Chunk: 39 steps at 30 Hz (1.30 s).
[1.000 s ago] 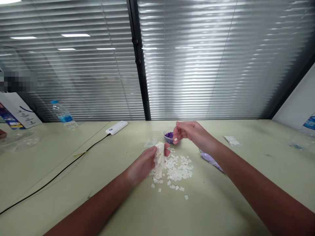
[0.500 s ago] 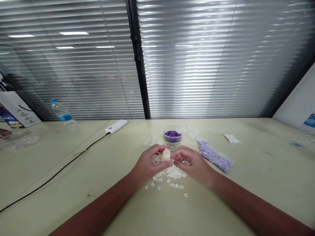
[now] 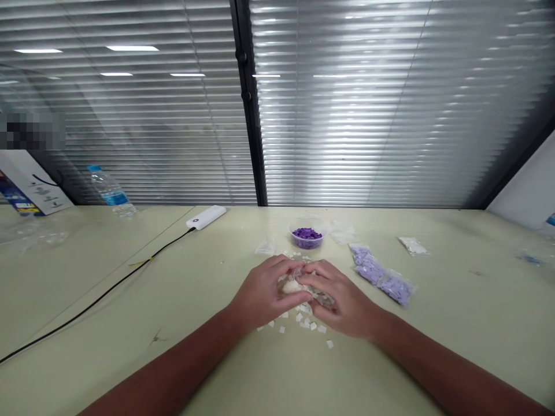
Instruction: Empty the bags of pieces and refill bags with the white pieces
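Bundle, pale and partly covered by fingers, sat off the left hand's fingertip side, in the hollow between its thumb and fingers; the left hand was thus the nearer, with the right hand facing it from the other side; the bundle's long axis could not be told, since most of it was hidden.

The left hand arched with its back upward, thumb stretched rightward along the near side, fingers curled over the far side; it was partly closed and seemed to have hold of the bundle; the right hand mirrored it, fingers bent inward to meet the left fingertips, thumb lower; its grip was narrow, but whether it pinched anything could not be told.

White squares lay scattered under and just in front of both hands; a bowl of purple pieces stood beyond them.
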Tool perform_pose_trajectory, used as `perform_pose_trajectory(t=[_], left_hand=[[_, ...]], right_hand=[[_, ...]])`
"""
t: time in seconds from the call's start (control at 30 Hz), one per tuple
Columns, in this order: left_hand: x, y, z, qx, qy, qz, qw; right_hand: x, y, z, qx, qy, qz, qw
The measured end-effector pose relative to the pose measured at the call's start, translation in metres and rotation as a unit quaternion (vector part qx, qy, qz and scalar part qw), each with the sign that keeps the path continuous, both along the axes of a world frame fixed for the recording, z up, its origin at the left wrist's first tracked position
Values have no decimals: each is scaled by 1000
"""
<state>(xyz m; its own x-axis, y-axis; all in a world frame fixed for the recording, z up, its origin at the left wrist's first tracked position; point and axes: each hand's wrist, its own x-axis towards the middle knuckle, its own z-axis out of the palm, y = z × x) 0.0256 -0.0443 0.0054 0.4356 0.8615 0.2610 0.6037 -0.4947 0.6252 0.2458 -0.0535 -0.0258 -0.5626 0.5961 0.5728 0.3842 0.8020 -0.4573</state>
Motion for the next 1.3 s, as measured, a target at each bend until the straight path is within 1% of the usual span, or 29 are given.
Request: perform_pose_trajectory(t=[0.1,0.13,0.2,0.27,0.37,0.57,0.67,0.77,0.87,1.0,1.07,1.1,1.13,1.2,1.23,1.3], left_hand=[[0,1,1,-7,-4,3,1000],[0,1,1,-12,-7,4,1000],[0,1,1,-23,-13,-4,1000],[0,1,1,-35,-15,-23,999],[1,1,0,-55,-26,-45,997],[2,2,-3,-89,-106,-32,990],[3,2,-1,-90,-109,-31,989],[2,2,2,-76,-85,-36,993],[2,3,4,-73,-76,-32,994],[3,1,4,-112,-136,-28,984],[3,0,5,-141,-171,-12,975],[2,0,5,-169,-189,2,967],[1,1,6,-200,-207,18,957],[-3,6,4,-242,-248,61,936],[-5,11,2,-238,-269,86,929],[-10,23,-2,-187,-305,147,922]], right_hand=[[1,1,1,13,36,-32,999],[1,0,2,9,43,-33,998],[0,-1,2,0,37,-14,999],[-1,-3,2,-12,9,7,1000],[-3,-4,1,-17,-17,3,1000],[0,-3,4,26,-48,-47,997],[1,-2,5,40,-61,-63,995],[1,0,3,61,-49,-72,994],[0,0,3,60,-47,-64,995],[1,-1,4,48,-51,-31,997],[3,0,5,26,-13,-38,999],[5,1,5,7,16,-53,998],[7,3,5,-20,45,-75,996],[12,7,3,-97,82,-130,983],[14,8,1,-140,82,-150,975],[16,11,-4,-209,49,-160,963]])
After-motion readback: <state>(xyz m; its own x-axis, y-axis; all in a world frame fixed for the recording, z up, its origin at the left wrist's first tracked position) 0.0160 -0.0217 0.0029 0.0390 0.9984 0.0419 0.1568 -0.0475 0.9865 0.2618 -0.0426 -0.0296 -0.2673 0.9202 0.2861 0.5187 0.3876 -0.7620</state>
